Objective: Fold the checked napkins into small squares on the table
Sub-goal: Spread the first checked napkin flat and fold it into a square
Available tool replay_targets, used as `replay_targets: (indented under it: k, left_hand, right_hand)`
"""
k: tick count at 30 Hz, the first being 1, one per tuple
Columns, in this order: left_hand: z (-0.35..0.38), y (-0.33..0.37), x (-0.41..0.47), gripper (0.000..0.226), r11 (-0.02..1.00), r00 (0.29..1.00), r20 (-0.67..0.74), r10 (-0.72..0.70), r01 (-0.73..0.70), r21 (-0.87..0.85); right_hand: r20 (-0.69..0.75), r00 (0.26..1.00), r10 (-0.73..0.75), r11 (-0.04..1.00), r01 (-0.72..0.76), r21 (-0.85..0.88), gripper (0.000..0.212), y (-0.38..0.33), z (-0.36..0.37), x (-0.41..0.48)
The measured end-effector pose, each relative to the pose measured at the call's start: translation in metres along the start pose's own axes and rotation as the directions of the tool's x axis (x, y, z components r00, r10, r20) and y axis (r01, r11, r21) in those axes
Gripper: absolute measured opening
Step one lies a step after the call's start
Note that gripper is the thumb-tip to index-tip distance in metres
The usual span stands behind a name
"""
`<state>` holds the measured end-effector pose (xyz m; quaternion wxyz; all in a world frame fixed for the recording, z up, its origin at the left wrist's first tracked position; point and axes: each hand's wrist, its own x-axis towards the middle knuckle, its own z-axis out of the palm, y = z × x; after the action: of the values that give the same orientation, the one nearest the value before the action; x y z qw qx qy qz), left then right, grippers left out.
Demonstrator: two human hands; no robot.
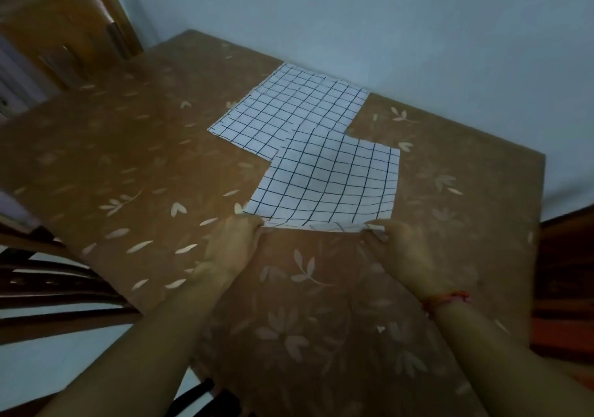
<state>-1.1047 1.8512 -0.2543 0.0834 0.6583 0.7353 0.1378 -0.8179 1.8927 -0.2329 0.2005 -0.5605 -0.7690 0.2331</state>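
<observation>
Where the near napkin [331, 185] covers it, part of the far napkin [289, 108] is hidden. Left hand [231, 246] and right hand [401, 249] pinch its near corners on the table [128, 159]. Chair [48, 288] stands left.

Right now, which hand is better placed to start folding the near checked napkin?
Neither alone, probably: the left hand pinches the near-left corner of the near white, black-checked cloth napkin, the right hand the near-right corner. Both look ready to lift the near edge together.
</observation>
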Motion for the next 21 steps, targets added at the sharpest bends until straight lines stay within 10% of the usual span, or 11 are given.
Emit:
replay_targets:
  k: [14, 21]
  left_hand:
    - [-0.034, 0.014, -0.105, 0.016, 0.999, 0.997, 0.073, -0.010, 0.008, 0.032]
    - [-0.047, 0.024, -0.136, 0.004, 0.953, 0.985, 0.165, -0.057, 0.102, -0.284]
  right_hand:
    - [-0.031, 0.984, 0.174, 0.981, -0.170, 0.093, 0.018, 0.007, -0.051, -0.130]
    - [-0.023, 0.970, 0.242, 0.968, -0.240, 0.072, 0.015, 0.016, -0.063, -0.167]
